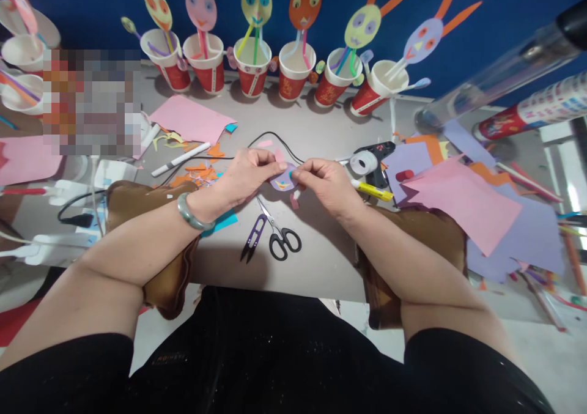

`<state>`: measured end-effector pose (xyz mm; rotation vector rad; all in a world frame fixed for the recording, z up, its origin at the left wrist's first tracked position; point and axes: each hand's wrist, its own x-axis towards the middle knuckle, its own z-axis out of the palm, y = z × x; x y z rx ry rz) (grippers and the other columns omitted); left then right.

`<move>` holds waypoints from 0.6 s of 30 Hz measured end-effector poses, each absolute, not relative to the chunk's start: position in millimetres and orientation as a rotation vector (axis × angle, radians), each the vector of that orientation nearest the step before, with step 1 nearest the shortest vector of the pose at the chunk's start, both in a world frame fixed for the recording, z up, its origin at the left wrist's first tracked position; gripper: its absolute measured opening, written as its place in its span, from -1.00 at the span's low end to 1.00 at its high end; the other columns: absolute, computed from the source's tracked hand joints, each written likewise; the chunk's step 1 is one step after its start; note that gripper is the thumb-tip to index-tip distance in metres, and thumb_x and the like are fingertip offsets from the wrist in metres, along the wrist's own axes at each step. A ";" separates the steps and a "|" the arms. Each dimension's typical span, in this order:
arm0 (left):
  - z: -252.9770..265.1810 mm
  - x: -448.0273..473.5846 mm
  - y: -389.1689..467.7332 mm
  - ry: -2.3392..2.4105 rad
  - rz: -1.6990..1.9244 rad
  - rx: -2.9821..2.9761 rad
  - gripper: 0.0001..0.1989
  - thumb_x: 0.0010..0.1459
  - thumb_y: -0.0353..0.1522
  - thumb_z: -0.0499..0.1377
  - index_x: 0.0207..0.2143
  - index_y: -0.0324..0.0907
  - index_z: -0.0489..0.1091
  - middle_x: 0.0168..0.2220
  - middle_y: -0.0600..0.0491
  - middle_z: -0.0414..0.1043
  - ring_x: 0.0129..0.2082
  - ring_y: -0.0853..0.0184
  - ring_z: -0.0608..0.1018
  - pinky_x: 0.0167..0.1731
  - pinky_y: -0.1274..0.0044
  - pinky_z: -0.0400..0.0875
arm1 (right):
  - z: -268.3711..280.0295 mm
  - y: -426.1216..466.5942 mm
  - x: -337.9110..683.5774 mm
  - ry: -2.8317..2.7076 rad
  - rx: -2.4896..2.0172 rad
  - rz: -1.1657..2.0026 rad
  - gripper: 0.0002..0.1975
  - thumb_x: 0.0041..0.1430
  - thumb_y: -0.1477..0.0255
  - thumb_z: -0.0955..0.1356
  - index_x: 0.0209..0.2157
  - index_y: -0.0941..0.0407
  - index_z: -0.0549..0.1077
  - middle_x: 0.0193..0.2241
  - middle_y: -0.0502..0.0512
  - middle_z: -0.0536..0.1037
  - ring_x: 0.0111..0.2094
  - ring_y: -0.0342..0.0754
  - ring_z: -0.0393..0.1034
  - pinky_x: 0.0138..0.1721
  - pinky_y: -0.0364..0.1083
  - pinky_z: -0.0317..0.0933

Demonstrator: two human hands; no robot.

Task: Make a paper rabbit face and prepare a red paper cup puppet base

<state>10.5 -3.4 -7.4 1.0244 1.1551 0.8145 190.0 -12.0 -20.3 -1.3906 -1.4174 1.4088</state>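
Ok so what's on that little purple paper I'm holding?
On the purple paper, a blue spot and a small yellow piece show; anything under your fingertips is hidden.

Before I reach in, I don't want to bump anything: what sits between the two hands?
A small purple paper piece, pinched by the left hand and right hand; the head view shows it.

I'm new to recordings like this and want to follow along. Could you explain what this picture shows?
There is no machine here: a camera worn on a person's head looks down at their own bare hands. The left hand and right hand hold a small purple paper piece at their fingertips. On the grey table lie black-handled scissors and purple snips, with pink paper to the right. Behind stands a row of red-and-white cups with paper faces above them.
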 end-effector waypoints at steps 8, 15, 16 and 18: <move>-11.9 7.1 -1.7 1.217 0.841 1.073 -0.75 0.06 -0.34 0.29 -0.57 -0.20 0.31 -0.66 0.23 0.18 -0.70 0.59 0.19 -0.72 0.66 0.04 | -10.4 -5.9 203.1 -1.691 -1.422 1.297 -0.78 0.12 0.28 0.42 -0.49 0.12 0.53 -0.56 0.00 0.53 -0.51 -0.15 0.34 -0.37 -0.11 0.22; -13.2 2.4 -0.9 1.212 0.819 1.049 -0.81 0.08 -0.31 0.25 -0.50 -0.14 0.30 -0.66 0.23 0.17 -0.75 0.56 0.23 -0.75 0.64 0.09 | -13.1 -5.0 215.2 -2.497 -1.629 0.865 -0.83 0.13 0.50 0.38 -0.29 0.10 0.65 -0.37 0.10 0.66 -0.36 -0.03 0.46 -0.33 -0.08 0.11; -13.5 2.6 -1.0 1.217 0.817 1.047 -0.81 0.07 -0.31 0.25 -0.50 -0.14 0.30 -0.65 0.22 0.18 -0.74 0.55 0.25 -0.75 0.65 0.10 | -16.4 -5.5 213.5 -2.562 -1.658 0.811 -0.82 0.14 0.50 0.38 -0.27 0.10 0.65 -0.33 0.12 0.67 -0.33 0.00 0.47 -0.33 -0.07 0.10; -14.6 3.4 -1.0 1.226 0.820 1.048 -0.81 0.06 -0.32 0.26 -0.51 -0.14 0.30 -0.63 0.20 0.22 -0.72 0.55 0.28 -0.73 0.65 0.12 | -22.4 -6.1 209.5 -2.615 -1.683 0.758 -0.81 0.15 0.48 0.38 -0.23 0.10 0.65 -0.29 0.14 0.67 -0.28 0.03 0.48 -0.32 -0.07 0.10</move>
